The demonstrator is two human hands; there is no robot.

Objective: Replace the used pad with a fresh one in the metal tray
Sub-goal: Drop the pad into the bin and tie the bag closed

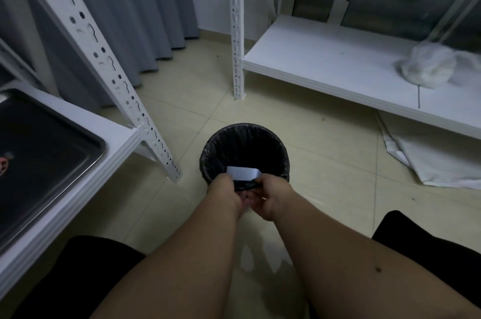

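**A:** Head view: where are your hands?

**B:** Your left hand [226, 192] and right hand [265, 197] are close together over the near rim of the black-lined bin [244, 147] on the floor. Both pinch a folded white pad [242, 173], held just above the bin's mouth.

**A:** And the grip?

**B:** Your fingers curl round the pad's lower edge; something dark sits between your hands, perhaps the liner, but the light is too dim to tell.

**A:** The tray?

**B:** The metal tray [86, 152] lies on the white shelf [122, 136] at your left, well apart from the bin. A second shelf [325, 69] on the right carries a crumpled white bag [426, 69].
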